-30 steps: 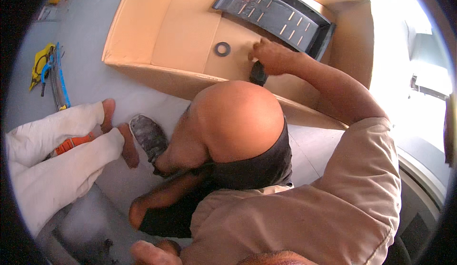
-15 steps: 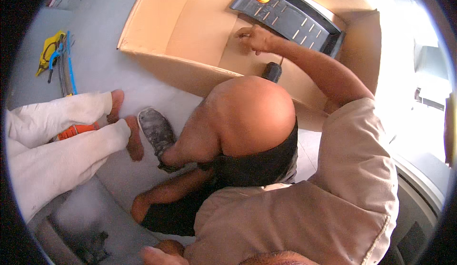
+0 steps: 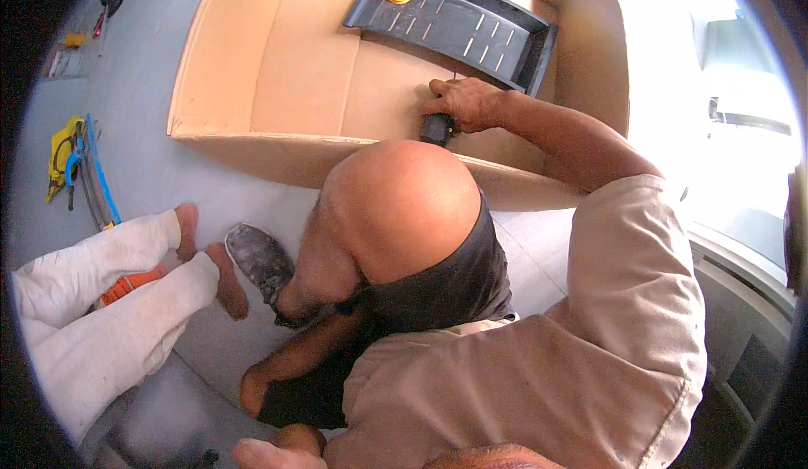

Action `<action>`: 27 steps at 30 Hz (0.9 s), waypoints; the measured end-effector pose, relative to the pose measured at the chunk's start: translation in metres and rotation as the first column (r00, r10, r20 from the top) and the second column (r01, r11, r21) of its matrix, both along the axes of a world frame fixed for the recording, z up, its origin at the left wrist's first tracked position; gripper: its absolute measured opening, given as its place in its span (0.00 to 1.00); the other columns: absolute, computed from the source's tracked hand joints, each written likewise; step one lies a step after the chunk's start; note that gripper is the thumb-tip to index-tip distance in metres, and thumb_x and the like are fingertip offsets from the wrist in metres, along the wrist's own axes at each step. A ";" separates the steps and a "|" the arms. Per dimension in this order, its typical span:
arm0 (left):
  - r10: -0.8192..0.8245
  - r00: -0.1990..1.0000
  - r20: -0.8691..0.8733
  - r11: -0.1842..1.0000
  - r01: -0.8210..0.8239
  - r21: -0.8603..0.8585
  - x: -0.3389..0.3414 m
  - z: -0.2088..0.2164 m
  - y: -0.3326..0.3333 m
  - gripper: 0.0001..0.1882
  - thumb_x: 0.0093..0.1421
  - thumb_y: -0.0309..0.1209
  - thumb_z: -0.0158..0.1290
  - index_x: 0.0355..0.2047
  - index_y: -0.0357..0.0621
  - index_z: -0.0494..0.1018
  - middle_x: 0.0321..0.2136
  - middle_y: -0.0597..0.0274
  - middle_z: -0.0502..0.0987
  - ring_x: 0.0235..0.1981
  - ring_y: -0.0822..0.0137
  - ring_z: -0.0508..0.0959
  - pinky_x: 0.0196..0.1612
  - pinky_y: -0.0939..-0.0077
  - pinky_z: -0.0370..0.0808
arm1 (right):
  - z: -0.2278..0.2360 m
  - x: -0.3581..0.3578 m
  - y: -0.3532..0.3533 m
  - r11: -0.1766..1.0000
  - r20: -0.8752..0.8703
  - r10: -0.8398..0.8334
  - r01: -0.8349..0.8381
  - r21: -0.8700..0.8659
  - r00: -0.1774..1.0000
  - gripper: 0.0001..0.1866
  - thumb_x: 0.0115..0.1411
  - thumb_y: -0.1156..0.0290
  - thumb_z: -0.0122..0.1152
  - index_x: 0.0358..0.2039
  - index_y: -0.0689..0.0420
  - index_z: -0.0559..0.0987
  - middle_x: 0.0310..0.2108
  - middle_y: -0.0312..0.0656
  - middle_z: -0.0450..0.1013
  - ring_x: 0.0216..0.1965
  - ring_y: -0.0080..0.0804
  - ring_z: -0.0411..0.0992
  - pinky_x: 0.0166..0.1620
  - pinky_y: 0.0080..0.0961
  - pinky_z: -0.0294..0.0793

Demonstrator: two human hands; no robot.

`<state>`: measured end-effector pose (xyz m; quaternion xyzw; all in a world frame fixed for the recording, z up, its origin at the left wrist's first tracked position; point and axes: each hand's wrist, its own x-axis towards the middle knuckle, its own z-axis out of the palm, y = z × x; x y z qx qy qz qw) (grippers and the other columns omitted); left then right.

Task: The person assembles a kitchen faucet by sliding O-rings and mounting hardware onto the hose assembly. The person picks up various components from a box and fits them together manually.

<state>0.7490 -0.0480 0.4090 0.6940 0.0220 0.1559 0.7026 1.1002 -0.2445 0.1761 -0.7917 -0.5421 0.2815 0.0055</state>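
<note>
The black tool (image 3: pixel 436 130), probably stiff, fairly heavy and best held round its body, sits against my half-curled right hand (image 3: pixel 463 104), whether gripped I cannot tell, inside the cardboard box (image 3: pixel 299 90) near the black tray (image 3: pixel 453 31).

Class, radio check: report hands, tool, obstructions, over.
Right hand at black tool, grip unclear; left hand unclear. Tool inside box. Knee partly hides near wall.
</note>
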 end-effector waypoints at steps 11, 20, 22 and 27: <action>-0.095 0.973 0.209 0.989 0.117 -0.092 0.000 0.028 0.018 0.11 0.69 0.41 0.51 0.34 0.49 0.71 0.28 0.58 0.78 0.29 0.59 0.79 0.38 0.58 0.77 | -0.006 0.014 -0.021 0.643 -0.886 -0.252 0.617 -0.454 -0.389 0.31 0.58 0.50 0.71 0.56 0.52 0.76 0.29 0.29 0.65 0.24 0.19 0.56 0.25 0.18 0.54; 0.123 0.992 -0.007 0.981 -0.122 -0.151 0.013 -0.023 0.019 0.14 0.66 0.30 0.54 0.45 0.31 0.71 0.37 0.50 0.76 0.38 0.61 0.77 0.45 0.65 0.77 | 0.056 0.008 0.012 0.721 -0.922 -0.352 0.675 -0.157 0.162 0.32 0.56 0.50 0.72 0.55 0.54 0.76 0.25 0.31 0.66 0.23 0.21 0.60 0.24 0.22 0.58; 0.341 0.915 0.216 0.940 -0.335 -0.064 0.008 -0.002 0.016 0.12 0.67 0.31 0.52 0.42 0.32 0.71 0.34 0.52 0.76 0.35 0.63 0.77 0.43 0.65 0.78 | 0.060 0.010 0.036 0.825 -0.409 -0.539 0.560 -0.077 0.737 0.28 0.56 0.56 0.69 0.52 0.60 0.78 0.25 0.41 0.74 0.26 0.31 0.70 0.30 0.32 0.69; 0.264 0.366 0.892 0.756 -0.653 0.045 -0.056 0.084 0.039 0.10 0.68 0.30 0.50 0.40 0.34 0.72 0.31 0.53 0.76 0.32 0.64 0.77 0.40 0.65 0.79 | 0.025 0.005 0.015 0.920 0.185 -0.387 0.392 0.008 0.903 0.30 0.59 0.54 0.66 0.55 0.60 0.76 0.32 0.42 0.74 0.32 0.31 0.71 0.35 0.32 0.70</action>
